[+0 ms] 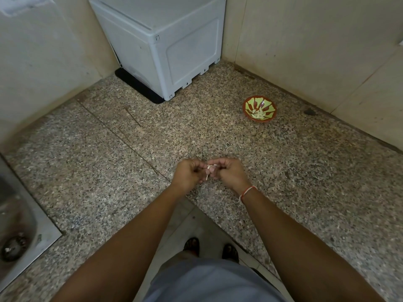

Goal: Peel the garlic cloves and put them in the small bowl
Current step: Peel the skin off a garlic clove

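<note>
- Both hands close together over counter [283,182]; left hand [188,175] and right hand [229,173] pinch one garlic clove [211,170], skin strip hanging below.
- Small bowl [259,108] well apart, far right; holds pale pieces, prob. peeled cloves (too small to confirm).
- Risk: clove slips from fingertips w/ skin tug, drops off counter edge to floor.
- Risk: skin scraps carried to bowl w/ clove.

A speckled granite surface [283,171] fills the corner between pale tiled walls [305,40]. At the back stands a white boxy appliance [161,46] on a black mat [137,88], pushed up near the left wall. A steel sink [19,225] is let into the surface at the left edge, its dark drain [14,247] holding scraps. Below the surface's inner edge, two sandalled feet [210,249] stand on a pale floor [185,223]. A small dark mark [310,111] sits by the right wall.
</note>
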